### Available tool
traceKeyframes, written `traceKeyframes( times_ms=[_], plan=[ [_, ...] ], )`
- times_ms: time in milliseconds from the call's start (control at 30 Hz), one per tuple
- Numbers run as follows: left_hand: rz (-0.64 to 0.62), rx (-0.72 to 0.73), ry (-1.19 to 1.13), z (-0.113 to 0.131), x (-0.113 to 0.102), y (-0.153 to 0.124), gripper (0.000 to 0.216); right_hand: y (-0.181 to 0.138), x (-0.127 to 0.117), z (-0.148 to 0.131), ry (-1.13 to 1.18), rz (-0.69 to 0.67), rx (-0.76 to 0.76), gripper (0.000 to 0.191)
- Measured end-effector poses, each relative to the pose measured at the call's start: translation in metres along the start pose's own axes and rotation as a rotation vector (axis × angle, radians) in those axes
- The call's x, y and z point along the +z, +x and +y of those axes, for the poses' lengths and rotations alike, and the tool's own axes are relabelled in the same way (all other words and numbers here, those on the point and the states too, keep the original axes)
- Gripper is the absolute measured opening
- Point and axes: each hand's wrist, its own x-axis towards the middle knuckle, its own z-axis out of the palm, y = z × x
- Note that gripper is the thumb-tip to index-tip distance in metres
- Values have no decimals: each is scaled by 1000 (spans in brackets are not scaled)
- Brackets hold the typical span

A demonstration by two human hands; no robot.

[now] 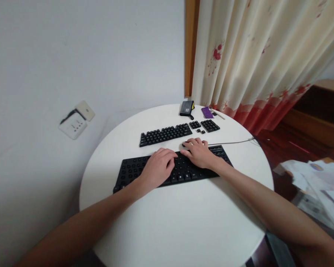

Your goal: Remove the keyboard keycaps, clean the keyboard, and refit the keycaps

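A black keyboard (133,167) lies on the white round table. Much of its left side shows bare key positions, while a few keycaps (180,177) sit along its near edge. My left hand (160,165) rests over the middle of the keyboard, its fingers curled and fingertips close together; what lies under them is hidden. Over the keyboard's far edge, my right hand (197,152) has its thumb and index finger around a small black keycap (184,144). Behind the keyboard, loose keycaps (167,134) are laid out in rows, with a number-pad block (210,125) at the right.
Two stray keycaps (203,132) lie near the number-pad block. At the table's back are a dark pouch (186,108), a purple packet (207,112) and a pale stick-like tool (218,114). A cable (231,142) runs rightward. Wall and curtain (225,74) stand close behind.
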Motion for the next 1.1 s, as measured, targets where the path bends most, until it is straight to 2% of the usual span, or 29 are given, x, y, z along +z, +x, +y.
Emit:
traceKeyframes(
  times_ms=[200,400,533,700,833,1100],
  plan=[
    [-72,-116,123,-14,7,2,28,-5,2,-18,48,-14,-122,59],
    [-125,-108,82,-25,13,4,32,-5,2,-23,116,-34,-177,60],
    [-148,-99,13,-28,14,6,32,-1,3,-22,182,10,-179,55],
    [-153,-63,-5,-28,14,8,30,6,6,-14,232,30,-117,47],
    [-150,-57,-19,-28,13,9,28,8,6,-11,255,-25,-141,42],
    [-103,-66,-55,-30,15,9,27,9,6,-9,346,-5,-196,37]
  ],
)
